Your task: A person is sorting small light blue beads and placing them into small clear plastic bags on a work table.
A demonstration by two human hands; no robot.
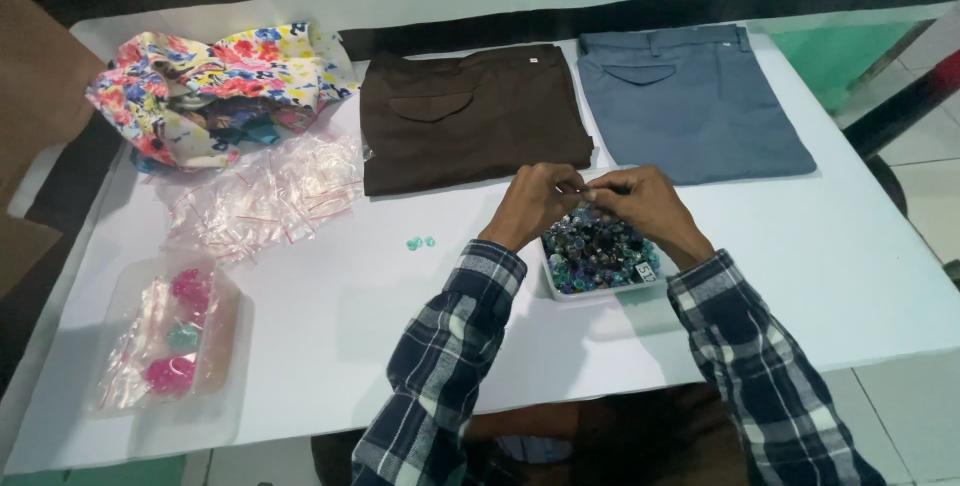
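A white tray (553, 291) heaped with dark blue-green beads (598, 251) is seen at the worktop's (820, 276) 6 o'clock edge. Above it, both the left hand (537, 201) and right hand (640, 201) are held with fingers pinched together on something too small to tell. At 8 o'clock, pink and green clusters (178, 331) are held in a clear tray (225, 366).

Whatever sits pinched between the left hand (535, 201) and the right hand (640, 201) is too small to make out. Those hands cover the twelve o'clock end of the tray of beads (598, 258). The two specks (420, 242) at nine o'clock of it are mere greenish dots. The checked sleeves (440, 366) run off the bottom edge.
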